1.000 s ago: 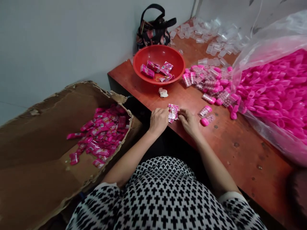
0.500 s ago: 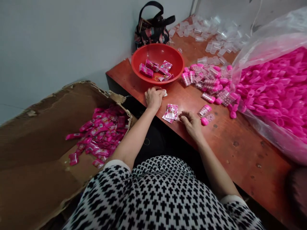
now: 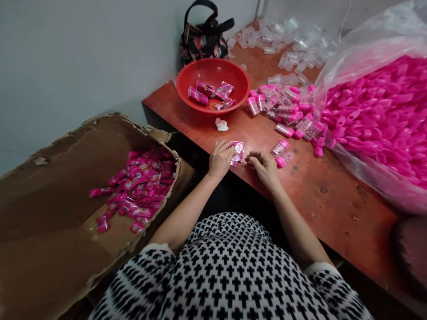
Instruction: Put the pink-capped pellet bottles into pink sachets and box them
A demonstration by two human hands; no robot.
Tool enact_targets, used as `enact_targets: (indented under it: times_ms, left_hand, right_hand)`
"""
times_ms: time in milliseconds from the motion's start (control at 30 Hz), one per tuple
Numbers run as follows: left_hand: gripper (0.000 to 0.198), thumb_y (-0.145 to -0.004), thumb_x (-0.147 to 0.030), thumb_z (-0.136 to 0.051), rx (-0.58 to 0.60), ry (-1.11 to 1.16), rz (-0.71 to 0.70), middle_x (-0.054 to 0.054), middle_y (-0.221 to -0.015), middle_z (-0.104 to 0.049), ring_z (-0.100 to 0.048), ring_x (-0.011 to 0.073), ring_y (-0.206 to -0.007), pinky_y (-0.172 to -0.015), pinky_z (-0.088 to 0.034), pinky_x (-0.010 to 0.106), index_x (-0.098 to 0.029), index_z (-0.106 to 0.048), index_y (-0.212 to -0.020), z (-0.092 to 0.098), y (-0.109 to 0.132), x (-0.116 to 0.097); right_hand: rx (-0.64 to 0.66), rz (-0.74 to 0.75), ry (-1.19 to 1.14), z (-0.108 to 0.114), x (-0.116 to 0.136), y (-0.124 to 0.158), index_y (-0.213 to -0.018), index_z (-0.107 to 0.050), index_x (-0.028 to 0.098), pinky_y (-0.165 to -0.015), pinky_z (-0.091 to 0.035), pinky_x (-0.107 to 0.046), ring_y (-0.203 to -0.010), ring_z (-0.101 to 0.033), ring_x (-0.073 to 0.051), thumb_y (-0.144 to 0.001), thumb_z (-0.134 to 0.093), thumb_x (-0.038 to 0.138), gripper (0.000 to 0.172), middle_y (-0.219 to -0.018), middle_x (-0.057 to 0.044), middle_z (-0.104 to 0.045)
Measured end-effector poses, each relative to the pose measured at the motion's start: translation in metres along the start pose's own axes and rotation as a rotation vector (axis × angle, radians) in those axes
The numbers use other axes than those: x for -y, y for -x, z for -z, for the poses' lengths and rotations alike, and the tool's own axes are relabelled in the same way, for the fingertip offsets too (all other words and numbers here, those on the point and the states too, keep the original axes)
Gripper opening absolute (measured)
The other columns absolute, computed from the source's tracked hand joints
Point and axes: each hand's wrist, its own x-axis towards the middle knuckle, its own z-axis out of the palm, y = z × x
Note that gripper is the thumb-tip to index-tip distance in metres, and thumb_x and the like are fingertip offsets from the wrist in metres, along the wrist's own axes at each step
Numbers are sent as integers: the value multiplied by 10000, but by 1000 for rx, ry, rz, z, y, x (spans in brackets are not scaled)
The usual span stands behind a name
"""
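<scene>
Pink, glossy film wraps the flat packets [image 3: 238, 150], which lie overlapping near the edge of the table [image 3: 333, 213]. Your left hand [image 3: 220, 160] covers their 9 o'clock side, fingertips touching; whether you pinch the top one or only press it cannot be told. Your right hand [image 3: 263, 168], at 4 o'clock of them, stands apart, thumb and fingers curled narrow; whether they hold anything is unclear. Slide a single packet off the one beneath, since slick film probably clings, and touch lightly to avoid creases. Mind the two filled tubes [image 3: 280, 147] at 3 o'clock; they look round enough to roll if nudged. Keep the crumpled white scrap [image 3: 221, 125] at 11 o'clock, before the red bowl [image 3: 213, 69], out from underneath.
</scene>
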Motion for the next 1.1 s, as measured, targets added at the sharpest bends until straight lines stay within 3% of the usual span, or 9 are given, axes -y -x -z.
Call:
enact_targets:
  times_ms: [267,367,433,600,700,767,867,1000,1100]
  left_hand:
    - [197,-852,-240,-514,-146,136,-7,60,-1015,-702,-597,192,-1054,-1062,-327,429,-220,-710,-872,-3,-3,-3]
    - [188,-840,-254,-542,-176,231,-55,58,-1090,-684,-564,190,-1128,-1059,-346,403,-231,-712,-914,6,3,-15]
    - [176,-813,-265,-585,-154,302,-37,55,-1143,-664,-544,199,-1164,-1068,-340,397,-242,-715,-929,14,10,-26]
    - [329,-692,-375,-714,-115,656,364,72,-1037,-691,-642,226,-989,-919,-480,379,-200,-704,-971,29,23,-45]
    - [361,-639,-439,-740,49,909,610,68,-806,-697,-671,183,-742,-719,-554,327,-126,-709,-815,29,25,-48]
    - [349,-594,-407,-776,144,977,674,68,-745,-688,-658,153,-668,-653,-557,285,-101,-702,-744,27,25,-50]
    - [303,-563,-334,-804,154,1003,707,67,-724,-690,-650,135,-641,-639,-556,263,-93,-705,-718,23,26,-53]
    - [263,-542,-279,-819,74,1047,791,55,-660,-678,-635,122,-592,-619,-554,262,-88,-692,-671,20,27,-57]
    - [252,-540,-253,-826,38,1131,873,43,-638,-664,-625,113,-570,-577,-545,238,-88,-668,-648,18,28,-61]
  right_hand:
    - [-74,45,5,-17,10,-6,-968,-605,206,-703,-512,-278,-790,-628,-135,-778,-595,397,270,-918,-19,-670]
    - [-108,43,-111,-25,19,-5,-1040,-553,215,-698,-504,-261,-798,-622,-125,-753,-637,411,358,-953,-18,-658]
    - [-85,27,-206,-29,25,-6,-1040,-527,219,-652,-491,-236,-704,-604,-105,-718,-680,385,394,-832,21,-650]
    - [-59,13,-276,-29,31,-6,-989,-527,215,-559,-436,-194,-536,-525,-71,-682,-703,311,367,-601,101,-559]
    - [30,-3,-276,-24,28,-2,-991,-543,209,-561,-434,-194,-544,-531,-71,-683,-703,299,359,-618,94,-567]
    - [81,4,-240,-20,25,3,-993,-557,207,-575,-447,-204,-560,-541,-77,-701,-693,304,337,-630,86,-573]
    - [83,73,-7,-3,25,9,-987,-591,208,-641,-478,-247,-642,-581,-110,-776,-624,322,242,-712,42,-629]
    - [-27,262,685,48,33,13,-1042,-633,197,-851,-451,-361,-944,-594,-206,-869,-455,193,248,-1030,-77,-668]
    - [97,293,1156,92,37,12,-1134,-614,165,-929,-387,-425,-1141,-490,-281,-862,-410,114,343,-1246,-130,-589]
